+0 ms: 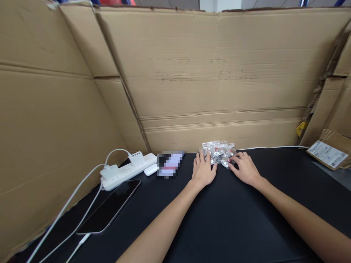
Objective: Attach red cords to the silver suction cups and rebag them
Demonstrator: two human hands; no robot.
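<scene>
Several small clear plastic packets [216, 149] with red and dark bits inside lie in a pile against the back cardboard wall. At the pile's left edge rests my left hand [203, 170], its fingers apart and the fingertips touching the packets. My right hand [244, 168] is at the right edge of the pile, fingers spread, thumb and fingertips on a packet. Neither hand is closed around anything. What lies under the fingertips is partly hidden.
Cardboard walls [219, 91] enclose the black table [225, 226]. Leftward are a white power strip [124, 174] with cables, a tablet [111, 208], a white case [150, 170] and a blurred phone-like item [170, 164]. A labelled parcel [329, 151] lies right.
</scene>
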